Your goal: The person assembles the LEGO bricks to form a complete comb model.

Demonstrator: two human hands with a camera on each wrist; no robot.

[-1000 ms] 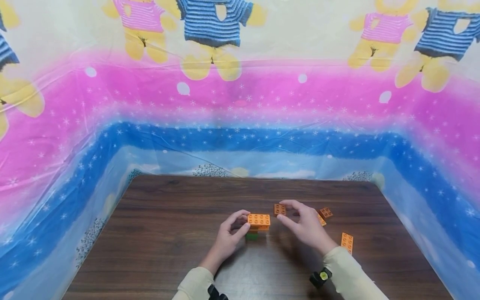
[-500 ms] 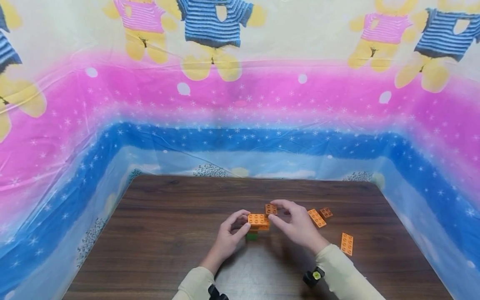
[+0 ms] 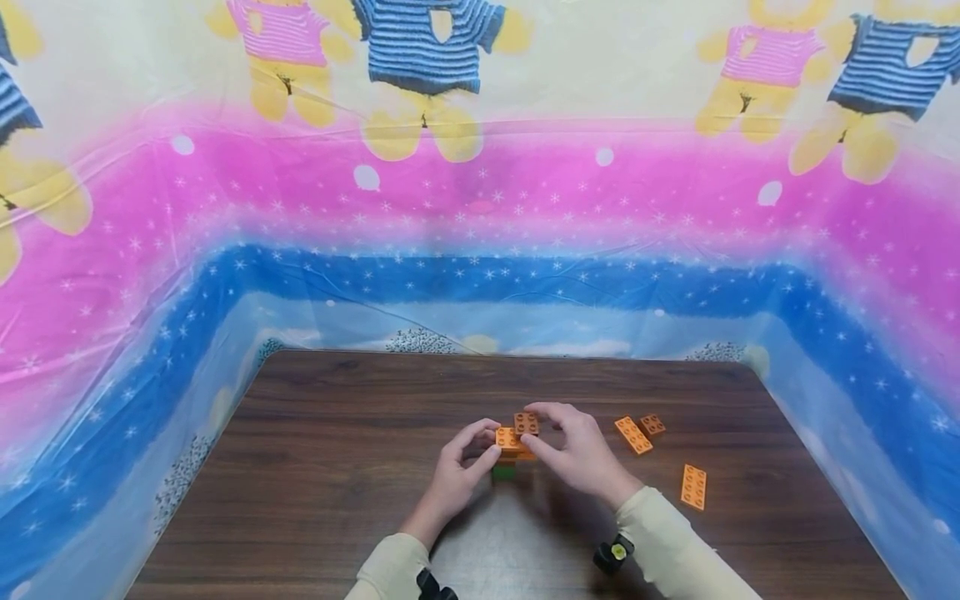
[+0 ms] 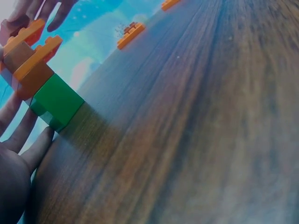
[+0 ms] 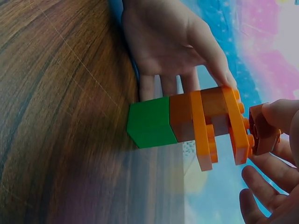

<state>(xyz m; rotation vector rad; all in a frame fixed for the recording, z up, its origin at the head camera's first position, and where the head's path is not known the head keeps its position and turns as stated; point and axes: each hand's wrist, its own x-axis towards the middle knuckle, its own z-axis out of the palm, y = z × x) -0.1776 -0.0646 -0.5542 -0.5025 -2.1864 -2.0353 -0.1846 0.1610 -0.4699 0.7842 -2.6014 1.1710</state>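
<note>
A stack of toy building bricks stands on the table: a green block (image 5: 149,122) at the bottom, then a brown brick (image 5: 182,114), an orange plate (image 5: 200,130), another brown brick (image 5: 215,108) and a top orange plate (image 3: 506,438). My left hand (image 3: 452,473) holds the stack from the left, its thumb at the top plate and fingers behind. Between thumb and fingers, my right hand (image 3: 583,452) pinches a small brown brick (image 3: 527,423) over the right end of the top plate. In the right wrist view that brick tilts slightly against the studs; whether it is seated I cannot tell.
To the right lie a loose orange plate (image 3: 633,435), a small brown brick (image 3: 652,425) near it, and another orange plate (image 3: 693,487) closer to the front. A printed cloth (image 3: 480,283) hangs around the back and sides of the dark wooden table (image 3: 315,467).
My right hand has moved left with the small brown brick, from beside the stack to over the top plate's right end. My left hand stays in place on the stack.
</note>
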